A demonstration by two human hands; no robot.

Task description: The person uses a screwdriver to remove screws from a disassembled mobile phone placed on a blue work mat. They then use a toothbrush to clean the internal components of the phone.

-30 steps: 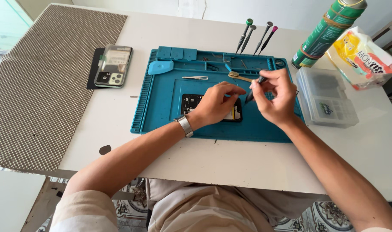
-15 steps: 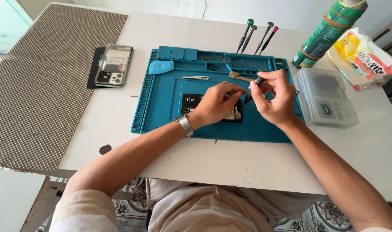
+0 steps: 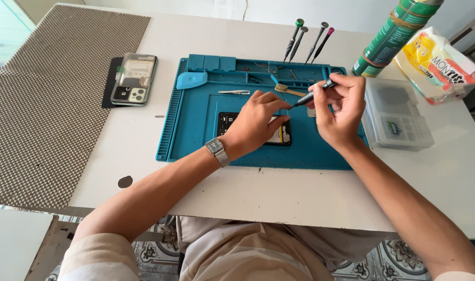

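While the left hand presses down flat on the opened phone, fingers curled over its top edge to pin it, the right hand pinches a slim dark screwdriver between thumb and fingertips, tip angled down toward the left fingertips. It looks like a screw job on the phone's innards, with the driver tip just short of the board, right beside the left index finger. As I read it, the next move calls for a careful seat of the tip and a light, straight twist, the left hand holding the phone dead steady.

The phone lies directly under the left palm, a thin dark slab with pale parts showing, on a blue rubbery work mat with a ribbed edge and moulded trays along the side beyond the hands. Just past the fingertips sit a wooden-handled brush, thin metal tweezers and a light blue wedge-shaped pry tool. Further beyond, four more screwdrivers lie on the white table, coloured caps outward. To the right of the right hand stands a clear plastic parts box, with a green can and a crinkly yellow-and-white bag behind it. Well off to the left, a second phone rests camera side up, beside a nubbly brown mat. A metal watch bands the left wrist.
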